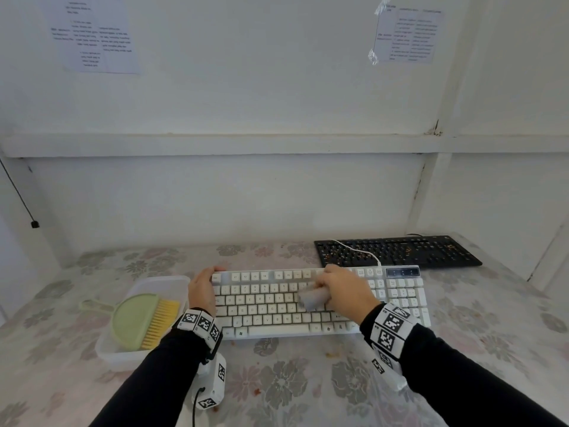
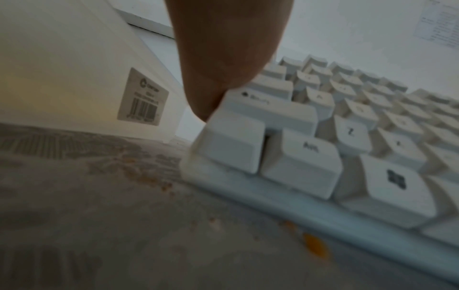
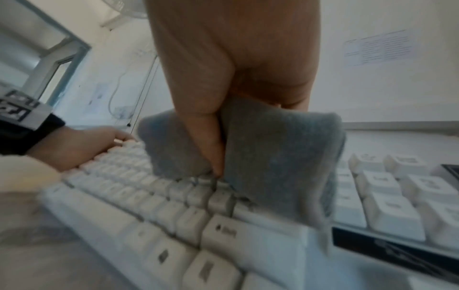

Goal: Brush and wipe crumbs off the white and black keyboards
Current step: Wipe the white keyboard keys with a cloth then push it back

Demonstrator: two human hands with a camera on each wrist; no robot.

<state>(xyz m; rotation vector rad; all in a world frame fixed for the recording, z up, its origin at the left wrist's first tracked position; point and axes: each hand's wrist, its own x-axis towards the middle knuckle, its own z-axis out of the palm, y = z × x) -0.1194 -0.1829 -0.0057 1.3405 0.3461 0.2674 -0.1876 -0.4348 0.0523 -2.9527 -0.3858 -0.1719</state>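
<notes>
The white keyboard lies across the middle of the flowered table. My right hand grips a folded grey cloth and presses it onto the keys right of centre. My left hand holds the keyboard's left end, the thumb against its side edge and fingers over the far corner. The black keyboard lies behind at the right, with orange crumbs on its keys.
A translucent tub left of the white keyboard holds a green brush with yellow bristles. Orange crumbs lie on the tablecloth along the keyboard's near edge. A white cable crosses the black keyboard. Walls enclose the table.
</notes>
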